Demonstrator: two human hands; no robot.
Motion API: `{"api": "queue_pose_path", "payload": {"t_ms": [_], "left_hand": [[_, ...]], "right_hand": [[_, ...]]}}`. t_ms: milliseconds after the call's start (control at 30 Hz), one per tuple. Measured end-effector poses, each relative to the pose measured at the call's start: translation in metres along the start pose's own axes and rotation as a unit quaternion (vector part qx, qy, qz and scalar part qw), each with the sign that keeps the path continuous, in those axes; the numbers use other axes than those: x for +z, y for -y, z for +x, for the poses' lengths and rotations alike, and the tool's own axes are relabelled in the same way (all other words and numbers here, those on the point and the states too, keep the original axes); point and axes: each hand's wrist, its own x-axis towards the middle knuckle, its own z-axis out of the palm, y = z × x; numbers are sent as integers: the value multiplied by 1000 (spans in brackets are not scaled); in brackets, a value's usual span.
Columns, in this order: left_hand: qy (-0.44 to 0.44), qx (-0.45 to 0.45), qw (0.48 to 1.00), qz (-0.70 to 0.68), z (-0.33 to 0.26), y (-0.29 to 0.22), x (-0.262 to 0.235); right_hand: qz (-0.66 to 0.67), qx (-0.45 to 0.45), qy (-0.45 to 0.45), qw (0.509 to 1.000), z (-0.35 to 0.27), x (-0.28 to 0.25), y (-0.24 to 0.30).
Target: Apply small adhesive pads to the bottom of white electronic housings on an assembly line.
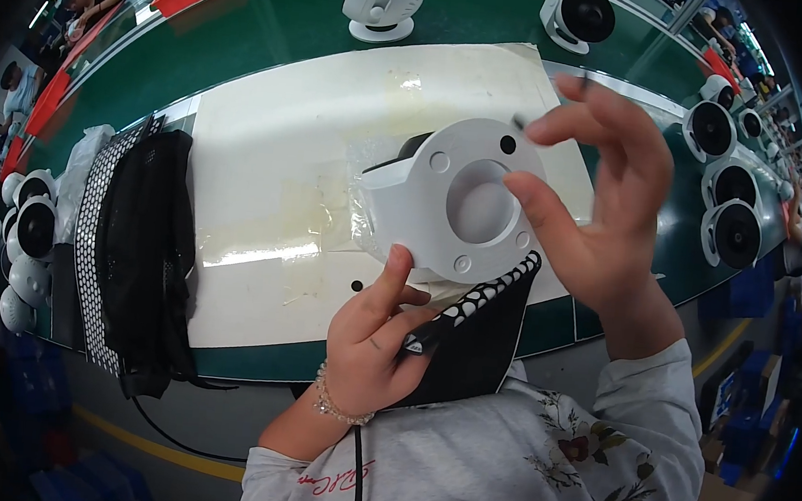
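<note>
Left hand (371,338) props up the white fan base (456,203), right hand (603,200) pinches a tiny screw (518,122) that'll probably drop if those fingertips slip.

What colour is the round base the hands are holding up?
White, the round base with a grey recessed centre; seen in the head view.

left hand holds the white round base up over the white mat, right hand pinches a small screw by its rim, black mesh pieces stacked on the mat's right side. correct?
Not quite. The head view shows the black mesh pieces stacked at the left side of the white mat, not the right. The rest stands: the left hand holds up the white round base, and the right hand pinches a small screw by its rim.
</note>
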Motion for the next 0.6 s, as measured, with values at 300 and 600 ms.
{"api": "queue_pose_path", "payload": {"t_ms": [300, 600], "left_hand": [[-21, 3, 1000, 2, -2, 5, 4], [-24, -1, 1000, -16, -2, 5, 4]], "right_hand": [[253, 191, 90, 944, 18, 21, 4], [-129, 42, 153, 979, 12, 9, 29]]}}
